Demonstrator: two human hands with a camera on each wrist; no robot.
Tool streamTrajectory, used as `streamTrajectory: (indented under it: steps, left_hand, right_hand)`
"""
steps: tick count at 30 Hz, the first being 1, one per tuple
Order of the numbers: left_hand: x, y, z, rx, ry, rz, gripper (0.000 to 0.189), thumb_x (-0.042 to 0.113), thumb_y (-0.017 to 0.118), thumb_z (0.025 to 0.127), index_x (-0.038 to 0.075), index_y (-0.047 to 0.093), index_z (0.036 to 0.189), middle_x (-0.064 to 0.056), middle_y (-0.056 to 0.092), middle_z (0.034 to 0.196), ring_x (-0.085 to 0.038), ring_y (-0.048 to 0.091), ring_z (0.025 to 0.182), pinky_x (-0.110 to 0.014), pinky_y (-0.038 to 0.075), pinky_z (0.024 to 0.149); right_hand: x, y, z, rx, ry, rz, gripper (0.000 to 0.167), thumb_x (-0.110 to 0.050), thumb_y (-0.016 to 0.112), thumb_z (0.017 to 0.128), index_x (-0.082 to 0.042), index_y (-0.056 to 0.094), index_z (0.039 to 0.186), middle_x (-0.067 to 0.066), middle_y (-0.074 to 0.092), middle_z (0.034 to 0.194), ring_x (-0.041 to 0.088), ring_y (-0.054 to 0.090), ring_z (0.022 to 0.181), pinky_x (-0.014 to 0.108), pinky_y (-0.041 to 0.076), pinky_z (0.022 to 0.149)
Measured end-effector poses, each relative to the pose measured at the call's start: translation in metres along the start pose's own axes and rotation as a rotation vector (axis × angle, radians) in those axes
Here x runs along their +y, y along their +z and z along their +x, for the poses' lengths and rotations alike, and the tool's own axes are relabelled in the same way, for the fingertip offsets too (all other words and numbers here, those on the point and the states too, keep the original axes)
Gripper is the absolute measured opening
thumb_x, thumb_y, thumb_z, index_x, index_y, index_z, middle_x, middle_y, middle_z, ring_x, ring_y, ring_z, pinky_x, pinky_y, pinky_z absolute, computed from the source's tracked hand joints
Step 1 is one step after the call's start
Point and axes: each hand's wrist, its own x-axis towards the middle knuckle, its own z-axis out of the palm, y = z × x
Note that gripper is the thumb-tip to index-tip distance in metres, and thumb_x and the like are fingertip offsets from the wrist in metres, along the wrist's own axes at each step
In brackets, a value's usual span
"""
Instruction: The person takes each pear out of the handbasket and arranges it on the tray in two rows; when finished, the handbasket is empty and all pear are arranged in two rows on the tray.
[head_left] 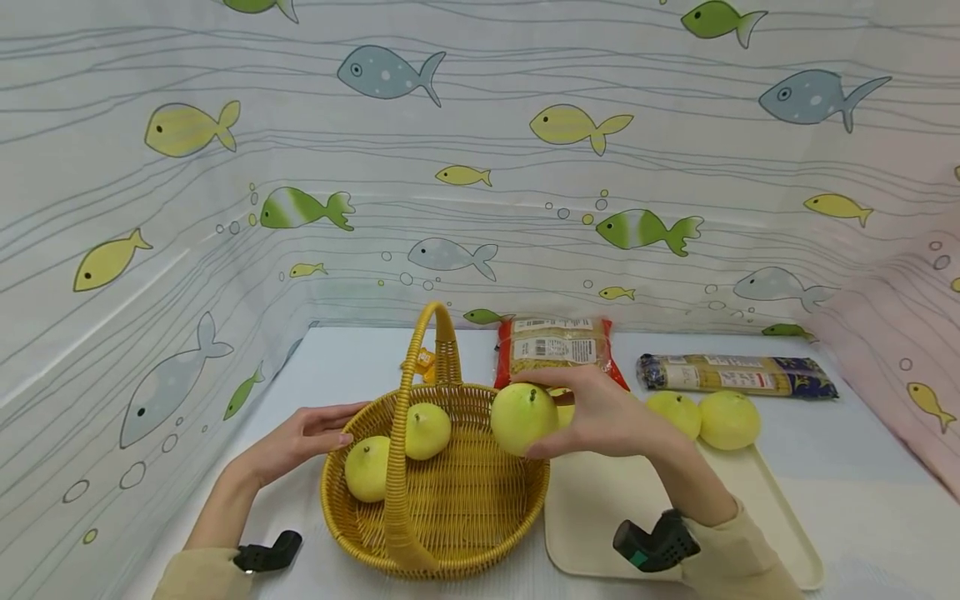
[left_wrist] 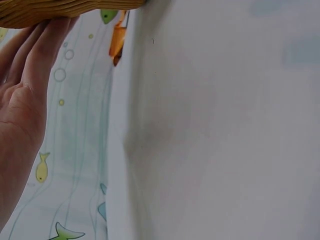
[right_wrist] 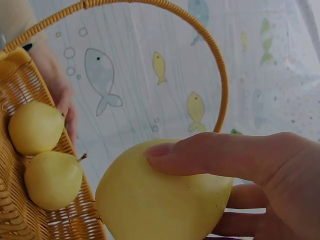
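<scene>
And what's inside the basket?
Two pears lie left in the basket. The handle and the pear in the right hand hide parts of its interior in the head view.

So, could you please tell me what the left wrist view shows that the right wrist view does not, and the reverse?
Only the left wrist view shows an orange item. Only the right wrist view shows the right hand holding a pear, two more pears in the basket, and the basket's handle. Both show the basket, the left hand and the fish-print sheet.
</scene>
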Motion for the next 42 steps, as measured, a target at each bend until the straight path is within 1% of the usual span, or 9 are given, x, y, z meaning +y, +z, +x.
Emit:
streamTrajectory:
  steps: [3,8,15,18,21,27,30,35,42]
  left_hand:
    - [0.000,0.001,0.000,0.000,-0.003,0.000,0.054,0.012,0.053,0.102,0.001,0.038,0.153,-0.023,0.037,0.156,0.000,0.054,0.128,-0.017,0.045,0.099]
    - [0.001,0.002,0.001,-0.013,0.009,-0.007,0.054,0.012,0.052,0.103,0.000,0.037,0.153,-0.023,0.036,0.157,-0.001,0.054,0.129,-0.018,0.045,0.100]
    - [-0.001,0.001,0.000,0.002,0.005,0.003,0.053,0.012,0.053,0.102,0.002,0.039,0.153,-0.022,0.038,0.156,0.000,0.054,0.129,-0.017,0.045,0.099]
    - [-0.002,0.001,0.000,-0.004,0.009,-0.004,0.053,0.012,0.053,0.102,0.002,0.039,0.153,-0.022,0.037,0.156,0.000,0.053,0.130,-0.017,0.045,0.100]
    - [-0.002,0.001,0.001,-0.008,0.014,-0.002,0.053,0.012,0.052,0.102,0.002,0.038,0.153,-0.022,0.037,0.156,-0.001,0.054,0.129,-0.018,0.045,0.100]
    - [-0.002,0.001,0.000,-0.010,0.018,-0.007,0.053,0.011,0.052,0.103,0.001,0.038,0.153,-0.022,0.037,0.156,-0.002,0.054,0.129,-0.018,0.045,0.100]
    - [0.000,0.000,0.000,-0.004,0.008,-0.017,0.053,0.011,0.052,0.103,0.003,0.038,0.153,-0.019,0.039,0.156,-0.002,0.053,0.130,-0.019,0.046,0.100]
    - [0.002,0.000,0.000,0.000,-0.003,-0.016,0.052,0.010,0.052,0.103,0.004,0.039,0.153,-0.015,0.041,0.156,-0.002,0.052,0.131,-0.020,0.046,0.100]
    - [0.001,0.000,-0.001,0.000,0.008,-0.001,0.052,0.011,0.052,0.103,0.004,0.040,0.153,-0.019,0.041,0.155,-0.001,0.053,0.130,-0.019,0.046,0.100]
  right_hand:
    - [0.005,-0.002,-0.004,0.003,-0.004,0.017,0.070,-0.027,0.089,0.071,-0.018,0.063,0.135,-0.005,0.066,0.128,0.018,0.061,0.115,0.036,0.054,0.093]
    - [0.012,-0.004,-0.016,0.033,0.016,0.033,0.071,-0.025,0.089,0.071,-0.014,0.062,0.136,-0.002,0.065,0.130,0.020,0.061,0.116,0.033,0.055,0.093]
    - [0.025,-0.001,-0.030,0.072,0.060,0.021,0.071,-0.031,0.089,0.073,-0.020,0.061,0.137,0.000,0.063,0.134,0.021,0.061,0.117,0.034,0.054,0.094]
    - [0.033,-0.001,-0.036,0.074,0.088,-0.001,0.071,-0.035,0.089,0.073,-0.021,0.061,0.137,0.001,0.063,0.135,0.021,0.062,0.116,0.032,0.054,0.093]
    - [0.040,-0.004,-0.041,0.068,0.099,-0.010,0.071,-0.035,0.090,0.073,-0.019,0.062,0.136,0.003,0.064,0.133,0.023,0.063,0.114,0.030,0.055,0.091]
    - [0.048,-0.009,-0.042,0.044,0.093,-0.001,0.071,-0.033,0.090,0.072,-0.015,0.062,0.136,0.005,0.065,0.129,0.024,0.063,0.114,0.029,0.056,0.090]
    - [0.049,-0.011,-0.042,0.035,0.091,0.005,0.073,-0.034,0.090,0.072,-0.013,0.062,0.136,0.006,0.065,0.129,0.023,0.064,0.114,0.027,0.056,0.089]
    - [0.053,-0.014,-0.044,0.035,0.102,0.007,0.074,-0.037,0.091,0.071,-0.015,0.062,0.135,0.004,0.066,0.128,0.020,0.063,0.113,0.026,0.056,0.087]
    - [0.061,-0.016,-0.043,0.012,0.112,0.008,0.073,-0.038,0.091,0.071,-0.015,0.063,0.135,0.004,0.066,0.130,0.020,0.063,0.115,0.027,0.055,0.089]
